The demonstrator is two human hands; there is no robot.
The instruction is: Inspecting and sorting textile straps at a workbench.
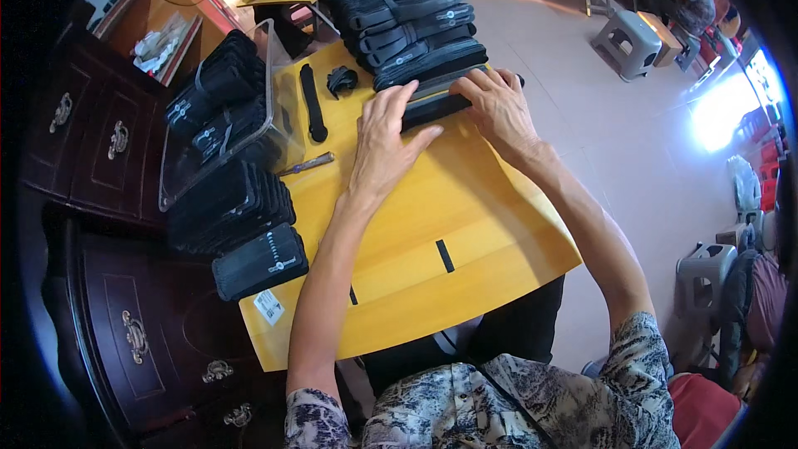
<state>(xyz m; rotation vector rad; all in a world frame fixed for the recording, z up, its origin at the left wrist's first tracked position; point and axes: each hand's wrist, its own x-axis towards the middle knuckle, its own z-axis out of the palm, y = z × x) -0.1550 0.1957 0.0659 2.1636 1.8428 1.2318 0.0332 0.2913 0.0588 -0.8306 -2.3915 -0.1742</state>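
Yellow wood makes up the work table (465,224), standing on a pale tiled floor with dark wooden cabinets (91,141) along its left edge. At the table's left edge a clear plastic bin (278,108) holds black folded pieces, and more of them lie stacked before it, down to a bundle (259,262) hanging over the near-left corner; a nudge from the forearm could, I judge, tip that bundle off. A loose black strap (312,104) and a small metal tool (307,164) lie just beside the bin.

Toward the far edge, the left hand (384,145) presses flat on a long black folded piece (436,108), fingers spread and curled over its near side. The right hand (499,108) covers the piece's right end, fingers together, bent down onto it. Just behind the piece, touching it, rises a tall pile of the same black pieces (407,21). Pushing the piece further in could shove that pile toward the far edge, or the fold could spring open if either hand lets up.
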